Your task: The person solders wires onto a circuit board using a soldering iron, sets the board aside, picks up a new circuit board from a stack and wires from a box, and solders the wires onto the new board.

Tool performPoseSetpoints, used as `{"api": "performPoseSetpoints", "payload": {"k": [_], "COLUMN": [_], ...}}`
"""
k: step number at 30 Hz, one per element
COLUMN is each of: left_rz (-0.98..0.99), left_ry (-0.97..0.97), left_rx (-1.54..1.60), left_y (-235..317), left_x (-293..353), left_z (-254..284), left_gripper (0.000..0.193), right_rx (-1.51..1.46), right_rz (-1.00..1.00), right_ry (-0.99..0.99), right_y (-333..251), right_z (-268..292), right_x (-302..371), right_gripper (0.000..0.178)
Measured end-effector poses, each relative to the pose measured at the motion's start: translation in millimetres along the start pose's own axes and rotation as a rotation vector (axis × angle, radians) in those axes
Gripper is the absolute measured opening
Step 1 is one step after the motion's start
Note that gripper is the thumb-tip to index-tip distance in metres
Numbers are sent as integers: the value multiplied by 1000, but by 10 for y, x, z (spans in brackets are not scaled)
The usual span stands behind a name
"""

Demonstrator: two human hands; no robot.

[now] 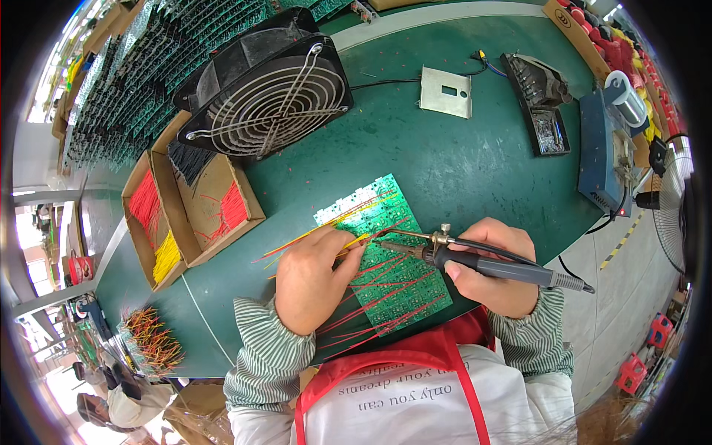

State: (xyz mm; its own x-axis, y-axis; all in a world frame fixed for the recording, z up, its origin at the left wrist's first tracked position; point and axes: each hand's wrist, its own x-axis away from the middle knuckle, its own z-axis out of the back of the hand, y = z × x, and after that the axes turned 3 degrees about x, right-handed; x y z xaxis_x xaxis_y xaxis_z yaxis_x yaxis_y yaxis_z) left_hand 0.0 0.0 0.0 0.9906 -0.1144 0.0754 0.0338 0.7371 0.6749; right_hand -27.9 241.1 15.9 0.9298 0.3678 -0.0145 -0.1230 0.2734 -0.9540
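Observation:
A green circuit board panel (406, 293) lies on the table in front of me, with several red wires (378, 300) and yellow wires (348, 215) running off it to the left. My right hand (498, 259) is closed round the grey handle of a soldering iron (493, 267), which has a thin solder feed tube fixed along it. The iron's tip reaches the board near its middle. My left hand (311, 278) is over the board's left side, thumb and forefinger pinching a yellow wire (357, 242) close to the tip.
A black fan (274, 96) with a wire guard stands far left, beside cardboard trays (189, 230) of cut wires. Stacked boards (148, 96) rise behind. A metal plate (445, 93), a black iron stand (545, 111) and a blue soldering station (604, 148) with a solder spool lie to the right.

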Motion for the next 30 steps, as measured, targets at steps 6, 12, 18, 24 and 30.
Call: {"api": "performPoseSetpoints", "payload": {"k": [6, 12, 18, 24, 30], "left_rz": [-18, 69, -123, -71, -59], "left_ry": [21, 371, 29, -10, 0], "left_rx": [50, -245, -16, 68, 73], "left_y": [5, -12, 98, 92, 108], "left_x": [1, -38, -83, -153, -166], "left_z": [125, 419, -27, -110, -122], "left_gripper": [12, 10, 11, 10, 10], "right_rx": [14, 31, -25, -23, -35], "right_rz": [-11, -32, -111, -99, -95], "right_ry": [39, 62, 114, 127, 99], "right_y": [-50, 30, 50, 61, 97], "right_z": [49, 120, 148, 153, 137], "right_x": [11, 85, 117, 116, 85], "right_gripper": [17, 18, 19, 18, 18]}}
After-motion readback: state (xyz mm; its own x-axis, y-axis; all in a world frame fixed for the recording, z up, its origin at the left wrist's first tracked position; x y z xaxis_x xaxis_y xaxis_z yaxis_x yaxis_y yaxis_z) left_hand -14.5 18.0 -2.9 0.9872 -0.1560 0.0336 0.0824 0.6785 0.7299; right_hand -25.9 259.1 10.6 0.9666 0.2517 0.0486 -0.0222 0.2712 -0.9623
